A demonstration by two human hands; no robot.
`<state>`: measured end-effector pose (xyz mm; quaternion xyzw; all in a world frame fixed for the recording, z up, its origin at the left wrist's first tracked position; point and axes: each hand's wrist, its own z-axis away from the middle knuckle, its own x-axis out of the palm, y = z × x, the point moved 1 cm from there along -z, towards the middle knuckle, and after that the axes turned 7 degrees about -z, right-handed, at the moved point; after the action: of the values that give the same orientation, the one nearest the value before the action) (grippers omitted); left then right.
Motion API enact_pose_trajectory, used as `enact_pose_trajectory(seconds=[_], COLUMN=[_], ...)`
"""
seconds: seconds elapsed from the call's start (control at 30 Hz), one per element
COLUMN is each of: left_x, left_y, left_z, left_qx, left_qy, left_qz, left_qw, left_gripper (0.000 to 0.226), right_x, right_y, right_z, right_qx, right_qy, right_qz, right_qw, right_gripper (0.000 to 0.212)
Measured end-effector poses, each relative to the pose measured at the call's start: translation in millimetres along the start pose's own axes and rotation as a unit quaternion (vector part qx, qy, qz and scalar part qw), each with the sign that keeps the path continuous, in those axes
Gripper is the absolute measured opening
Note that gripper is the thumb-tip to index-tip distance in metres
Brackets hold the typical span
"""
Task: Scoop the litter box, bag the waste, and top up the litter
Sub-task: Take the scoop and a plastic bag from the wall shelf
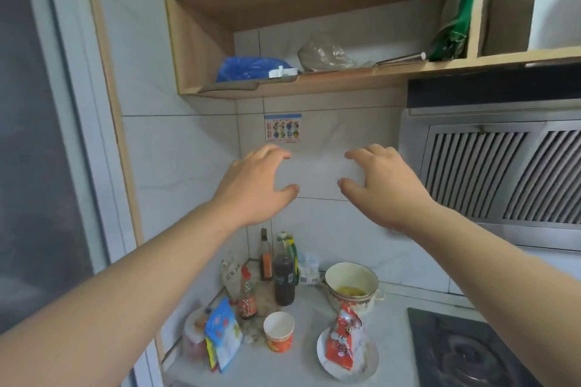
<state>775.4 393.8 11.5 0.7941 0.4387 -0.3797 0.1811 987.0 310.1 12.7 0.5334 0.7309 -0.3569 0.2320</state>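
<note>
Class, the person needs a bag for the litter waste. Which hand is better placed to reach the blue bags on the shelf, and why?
The left hand, probably. It is raised, open and empty, almost directly below the blue bags at the shelf's left end. The right hand is equally free but sits further to the right, so it would have to cross over.

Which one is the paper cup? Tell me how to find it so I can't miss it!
Start at the white counter beneath the two raised hands, in the corner left of the black stove. In front of the dark bottles, between a blue snack packet and a plate holding a red packet, stands the paper cup. It is the only small open-topped container, white inside with a red-and-orange outside.
</note>
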Motion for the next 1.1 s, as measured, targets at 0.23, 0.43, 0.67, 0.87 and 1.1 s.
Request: enact_pose_trajectory(seconds=[0.23,0.43,0.67,0.87,1.1], left_x=[8.6,3.5,-1.0,9.1,18.5], left_y=[-59.8,-122.9,-160.4,-172.3,-179.1], left_z=[-78.2,-153.6,-213.2,-233.5,-229.0], left_qx=[-0.029,-0.029,-0.018,-0.003,-0.008], left_qy=[0.08,0.129,0.128,0.122,0.11], left_qz=[0.042,0.042,0.018,-0.022,-0.052], left_qw=[0.995,0.99,0.991,0.992,0.993], left_gripper=[0.064,0.067,0.07,0.071,0.077], right_x=[15.1,34.3,55.7,79.1,83.4], right_y=[-12.0,-33.9,-57.6,-57.6,-59.6], right_z=[-98.9,-199.7,-303.1,-346.1,-369.4], right_qx=[-0.025,-0.047,-0.048,-0.048,-0.075], right_qy=[0.07,0.162,0.18,0.195,0.184], right_qz=[0.021,0.0,0.031,0.122,0.157], right_qw=[0.997,0.986,0.982,0.972,0.967], right_gripper=[0.051,0.038,0.029,0.051,0.058])
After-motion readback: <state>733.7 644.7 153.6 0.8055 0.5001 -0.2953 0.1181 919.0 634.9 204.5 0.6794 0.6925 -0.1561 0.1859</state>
